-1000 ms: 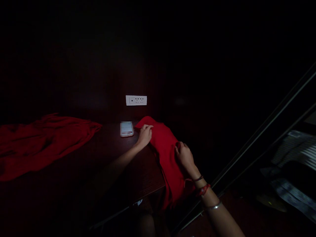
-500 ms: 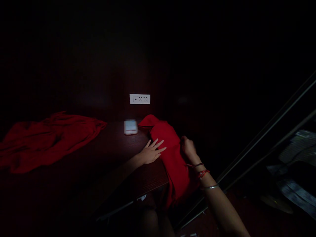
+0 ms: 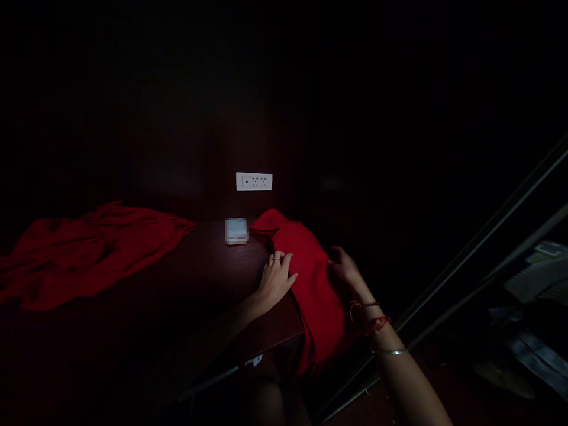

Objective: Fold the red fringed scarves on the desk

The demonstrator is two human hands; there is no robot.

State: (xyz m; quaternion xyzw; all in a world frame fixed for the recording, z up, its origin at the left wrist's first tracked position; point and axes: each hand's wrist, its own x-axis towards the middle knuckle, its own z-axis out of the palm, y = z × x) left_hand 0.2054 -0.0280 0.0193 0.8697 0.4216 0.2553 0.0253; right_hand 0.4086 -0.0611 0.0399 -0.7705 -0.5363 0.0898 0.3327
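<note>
A dim, head-height view looks down at a dark brown wooden table (image 3: 213, 290) set against a nearly black wall. Near the table's right end lies a bright red folded cloth (image 3: 310, 284), a long narrow strip that runs from a rounded end by the wall toward the viewer and hangs over the table's near edge. The person's left hand (image 3: 276, 278) rests on the left edge of this cloth, palm down. Its fingers (image 3: 284, 263) are close together and gently bent, their tips on the fabric, and they are not closed around anything. A thin ring shows on one finger. The right hand (image 3: 348, 273) meets the opposite, right edge of the same cloth, with its fingers curled against the fabric. The light is too low to tell whether they pinch the cloth or only press on it. Red thread bracelets (image 3: 375, 324) and a thin silver bangle (image 3: 389, 351) circle the right wrist. Just beyond the left hand, near the cloth's far end but apart from it, a small pale rectangular packet (image 3: 236, 231) lies on the table. Above it, a white rectangular socket plate (image 3: 254, 181) is fixed to the wall. Well apart, at the table's left end, a large crumpled red fabric (image 3: 89, 251) lies spread out.
</note>
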